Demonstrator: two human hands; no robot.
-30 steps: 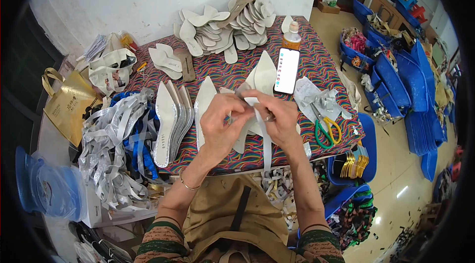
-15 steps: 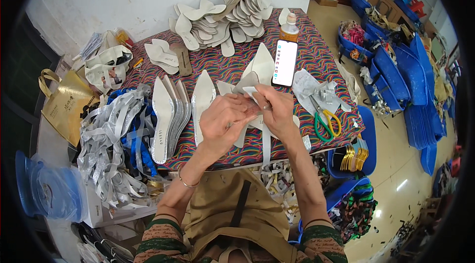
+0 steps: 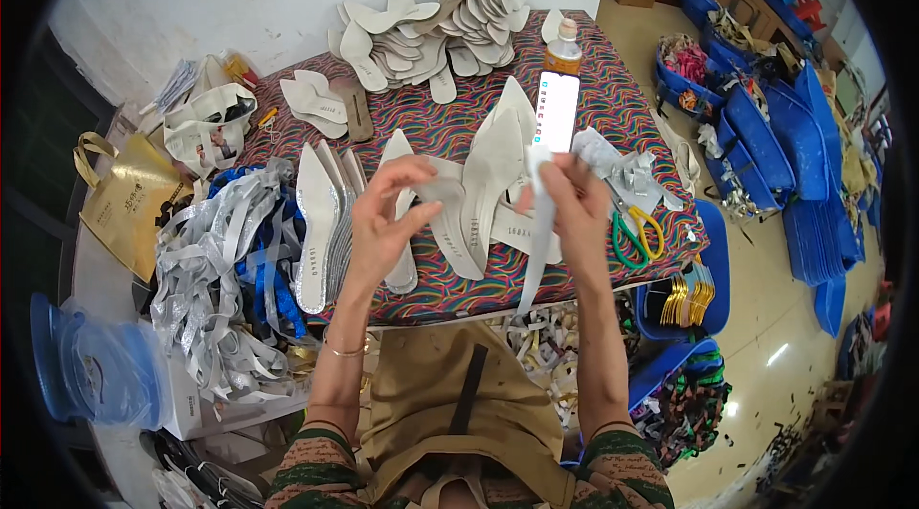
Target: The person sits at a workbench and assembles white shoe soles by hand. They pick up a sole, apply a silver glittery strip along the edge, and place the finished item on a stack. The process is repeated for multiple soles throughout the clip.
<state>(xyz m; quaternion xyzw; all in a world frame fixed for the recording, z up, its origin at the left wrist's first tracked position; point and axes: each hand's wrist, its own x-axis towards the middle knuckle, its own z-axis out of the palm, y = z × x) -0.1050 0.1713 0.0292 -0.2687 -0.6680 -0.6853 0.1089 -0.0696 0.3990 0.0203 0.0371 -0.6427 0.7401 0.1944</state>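
My left hand [image 3: 391, 214] pinches a small pale backing piece [image 3: 442, 189] above the table. My right hand [image 3: 572, 195] holds the top of a long white strip [image 3: 538, 241] that hangs down past the table's front edge. The two hands are apart, over pointed white shoe insoles [image 3: 490, 185] lying on the multicoloured wavy tablecloth [image 3: 450, 131]. More pointed insoles [image 3: 316, 217] lie in a row to the left of my left hand.
A white phone [image 3: 557, 111] and an amber bottle [image 3: 564, 51] stand behind my right hand. Green-and-yellow scissors [image 3: 636, 233] lie at the right edge. A heap of insoles [image 3: 431, 30] fills the back. Silver and blue strips [image 3: 215, 260] hang left; blue crates [image 3: 766, 145] stand right.
My hands have drawn apart: the left pulled a pale piece off to the left, while the right kept the white strip, which now hangs free.
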